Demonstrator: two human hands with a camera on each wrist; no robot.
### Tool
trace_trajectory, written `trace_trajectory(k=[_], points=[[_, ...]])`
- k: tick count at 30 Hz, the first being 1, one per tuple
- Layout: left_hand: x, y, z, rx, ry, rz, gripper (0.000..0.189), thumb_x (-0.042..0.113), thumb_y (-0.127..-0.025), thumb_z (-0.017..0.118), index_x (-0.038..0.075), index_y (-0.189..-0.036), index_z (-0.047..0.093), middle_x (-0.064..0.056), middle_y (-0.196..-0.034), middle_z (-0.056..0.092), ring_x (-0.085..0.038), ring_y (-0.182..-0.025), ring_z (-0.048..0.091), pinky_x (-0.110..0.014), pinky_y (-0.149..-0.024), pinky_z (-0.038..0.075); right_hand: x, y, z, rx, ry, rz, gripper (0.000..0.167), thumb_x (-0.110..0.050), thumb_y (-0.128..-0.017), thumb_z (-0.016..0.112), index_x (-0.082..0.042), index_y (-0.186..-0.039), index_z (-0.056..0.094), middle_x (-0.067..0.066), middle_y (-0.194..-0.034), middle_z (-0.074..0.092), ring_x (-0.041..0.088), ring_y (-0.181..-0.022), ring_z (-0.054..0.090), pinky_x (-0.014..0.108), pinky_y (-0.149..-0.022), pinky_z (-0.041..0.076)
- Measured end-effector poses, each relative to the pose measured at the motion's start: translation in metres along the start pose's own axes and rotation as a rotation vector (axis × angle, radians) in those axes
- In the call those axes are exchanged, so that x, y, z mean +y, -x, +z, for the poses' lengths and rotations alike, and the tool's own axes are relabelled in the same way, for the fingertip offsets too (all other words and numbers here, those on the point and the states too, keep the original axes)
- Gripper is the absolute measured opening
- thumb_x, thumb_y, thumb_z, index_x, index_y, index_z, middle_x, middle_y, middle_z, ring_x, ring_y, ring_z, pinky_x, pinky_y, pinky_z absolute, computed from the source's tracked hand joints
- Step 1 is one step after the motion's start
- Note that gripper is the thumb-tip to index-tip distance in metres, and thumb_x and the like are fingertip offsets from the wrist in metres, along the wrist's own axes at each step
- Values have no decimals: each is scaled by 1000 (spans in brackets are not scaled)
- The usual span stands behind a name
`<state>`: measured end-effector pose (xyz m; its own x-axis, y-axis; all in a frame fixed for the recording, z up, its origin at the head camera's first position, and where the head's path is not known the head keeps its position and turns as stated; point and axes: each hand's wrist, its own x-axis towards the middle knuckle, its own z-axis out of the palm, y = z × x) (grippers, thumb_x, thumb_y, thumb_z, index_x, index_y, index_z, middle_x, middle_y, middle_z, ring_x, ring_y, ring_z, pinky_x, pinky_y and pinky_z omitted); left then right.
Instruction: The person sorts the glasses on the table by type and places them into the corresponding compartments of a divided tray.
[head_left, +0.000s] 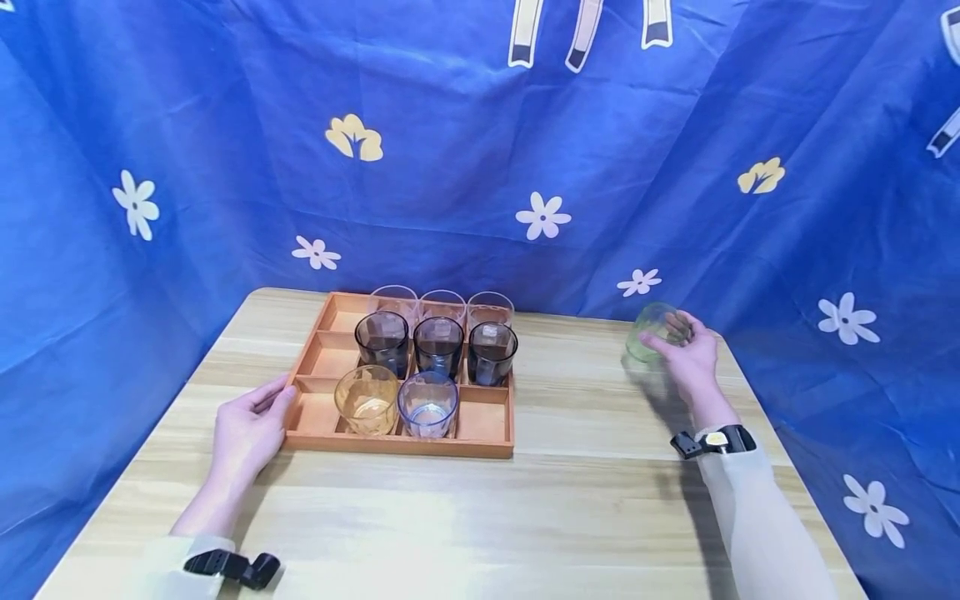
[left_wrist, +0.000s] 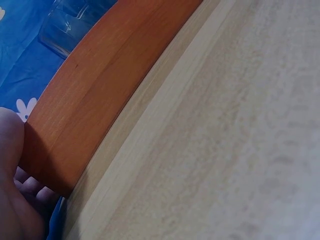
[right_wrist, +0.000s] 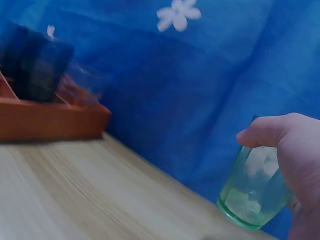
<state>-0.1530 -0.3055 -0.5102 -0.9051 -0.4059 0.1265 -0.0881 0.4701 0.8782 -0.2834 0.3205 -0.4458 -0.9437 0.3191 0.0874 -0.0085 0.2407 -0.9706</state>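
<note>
My left hand (head_left: 246, 429) holds the left side of a divided wooden tray (head_left: 397, 445), its thumb at the rim. The left wrist view shows fingers (left_wrist: 31, 186) around the corner of this tray (left_wrist: 107, 82). Over at the table's far right, my right hand (head_left: 692, 358) grips a pale green glass (head_left: 642, 333) between thumb and fingers. In the right wrist view, the green glass (right_wrist: 240, 202) is tilted and its base looks raised off the table. The bottom row's right compartment (head_left: 482, 414) of the tray holds no glass.
Three clear glasses (head_left: 442, 307) stand in the tray's back row, with three dark glasses (head_left: 439, 346) before them. A yellow glass (head_left: 367, 404) and a bluish clear glass (head_left: 428, 408) are in front. Blue floral cloth (head_left: 450, 167) hangs behind the wooden table (head_left: 585, 500).
</note>
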Motion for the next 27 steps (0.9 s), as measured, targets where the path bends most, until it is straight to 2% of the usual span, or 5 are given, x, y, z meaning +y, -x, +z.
trace_trajectory(k=[6, 14, 20, 27], points=[[-1, -2, 1, -4, 7, -12, 43, 32, -106, 67, 4, -139, 69, -19, -129, 69, 13, -97, 61, -4, -78, 49, -20, 26, 13, -60, -45, -60, 92, -6, -84, 91, -5, -161, 40, 13, -156, 53, 27, -141, 48, 38, -120, 38], [-2, -2, 0, -27, 2, -35, 45, 34, -106, 66, 4, -140, 68, -18, -131, 68, 4, -103, 65, -5, -78, 49, -36, 62, 36, -147, -129, -132, 86, 8, -83, 86, 4, -156, 42, 21, -152, 55, 34, -140, 49, 35, -120, 37], [-2, -2, 0, -11, 0, -26, 44, 33, -106, 67, 5, -140, 69, -19, -129, 68, 11, -98, 63, -4, -76, 49, -45, 88, 59, -246, -202, -187, 85, 17, -78, 83, 7, -153, 44, 23, -150, 55, 39, -140, 48, 36, -120, 39], [-1, -2, 1, -3, -4, -17, 43, 31, -106, 67, 4, -138, 70, -19, -127, 69, 15, -95, 60, -3, -76, 48, -51, 112, 82, -340, -237, -179, 93, 17, -73, 87, 5, -155, 43, 21, -151, 55, 36, -141, 49, 34, -120, 39]])
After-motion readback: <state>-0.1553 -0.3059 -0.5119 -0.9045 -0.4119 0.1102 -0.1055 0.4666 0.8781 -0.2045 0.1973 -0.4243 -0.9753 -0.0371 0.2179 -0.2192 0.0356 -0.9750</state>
